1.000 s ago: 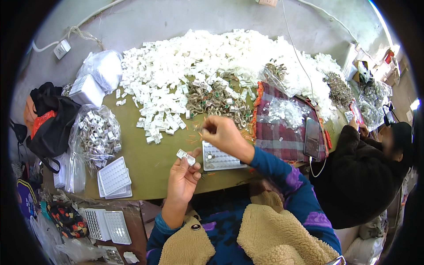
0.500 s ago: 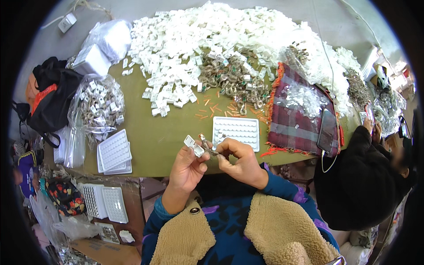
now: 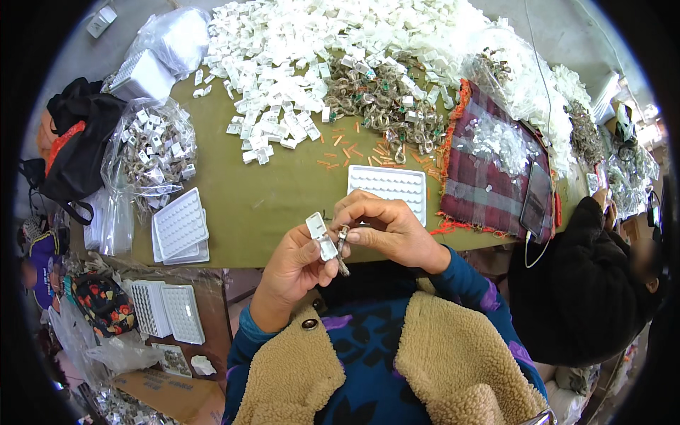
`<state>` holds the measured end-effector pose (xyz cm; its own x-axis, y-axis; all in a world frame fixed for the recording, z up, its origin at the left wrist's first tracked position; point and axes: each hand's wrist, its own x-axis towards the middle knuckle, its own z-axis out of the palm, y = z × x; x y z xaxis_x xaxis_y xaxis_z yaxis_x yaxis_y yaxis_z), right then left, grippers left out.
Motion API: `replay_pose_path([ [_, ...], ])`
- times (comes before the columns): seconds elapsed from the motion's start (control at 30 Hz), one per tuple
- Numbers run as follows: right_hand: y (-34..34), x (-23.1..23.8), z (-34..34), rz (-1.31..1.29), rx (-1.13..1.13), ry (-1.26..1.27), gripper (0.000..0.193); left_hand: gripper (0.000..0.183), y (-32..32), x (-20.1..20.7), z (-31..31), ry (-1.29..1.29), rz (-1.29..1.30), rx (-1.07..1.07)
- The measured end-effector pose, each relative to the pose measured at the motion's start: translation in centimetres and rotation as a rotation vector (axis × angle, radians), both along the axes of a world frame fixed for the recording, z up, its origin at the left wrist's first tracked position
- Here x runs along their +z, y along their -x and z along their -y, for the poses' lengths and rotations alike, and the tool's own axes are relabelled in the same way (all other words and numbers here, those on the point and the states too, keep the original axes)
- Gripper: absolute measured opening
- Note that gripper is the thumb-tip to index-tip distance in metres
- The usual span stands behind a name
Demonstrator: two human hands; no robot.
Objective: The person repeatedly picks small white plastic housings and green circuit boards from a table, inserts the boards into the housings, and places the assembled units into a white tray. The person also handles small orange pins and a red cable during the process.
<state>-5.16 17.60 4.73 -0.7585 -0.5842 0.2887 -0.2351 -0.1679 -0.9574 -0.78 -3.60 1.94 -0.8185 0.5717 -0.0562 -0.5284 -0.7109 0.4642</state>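
Close to my body, over the table's near edge, my left hand [image 3: 289, 263] pinches a small white hinged plastic case [image 3: 321, 236], its lid swung open. Just right of the case, my right hand [image 3: 394, 228] grips a small bundle of brownish cord with a metallic end [image 3: 343, 241]. The bundle's lower tail hangs near the left fingertips. The fingers hide part of it. Behind my right hand lies a white tray with rows of small hollows [image 3: 421, 205].
A big pile of white cases [image 3: 283, 85] covers the far table, with a heap of cord bundles [image 3: 397, 106] and scattered orange strips [image 3: 347, 150]. To the right lie a plaid cloth [image 3: 471, 191] and a phone [image 3: 535, 202]; a person in black [image 3: 567, 283] sits there. Stacked trays [image 3: 180, 227] lie left.
My right hand has shifted its fingers on the cord bundle, which now stands more upright beside the case. The case has turned more upright in my left hand. The view has shifted slightly.
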Motion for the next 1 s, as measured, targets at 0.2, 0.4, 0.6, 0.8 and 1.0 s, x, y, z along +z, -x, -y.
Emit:
replay_pose_path([
  [0.2,-1.2,-1.6,0.2,0.647,-0.082,0.418,0.014,0.036,-0.7,0.1,-1.4,0.340,-0.122,0.216],
  [0.4,-1.7,-2.2,0.6,0.682,-0.175,0.605,0.014,0.025,-1.0,0.2,-2.4,0.621,-0.496,0.334],
  [0.6,-2.1,-1.1,0.2,0.588,-0.221,0.495,0.014,0.023,-1.3,1.1,-2.6,0.632,-0.329,0.519],
  [0.8,-3.6,-0.2,0.4,0.431,-0.124,0.095,0.017,0.025,-1.1,1.7,-3.1,0.668,-0.453,0.599],
  [1.0,-3.6,-0.2,0.6,0.423,-0.169,0.097,0.009,0.024,-1.5,1.2,-3.0,0.610,-0.307,0.626],
])
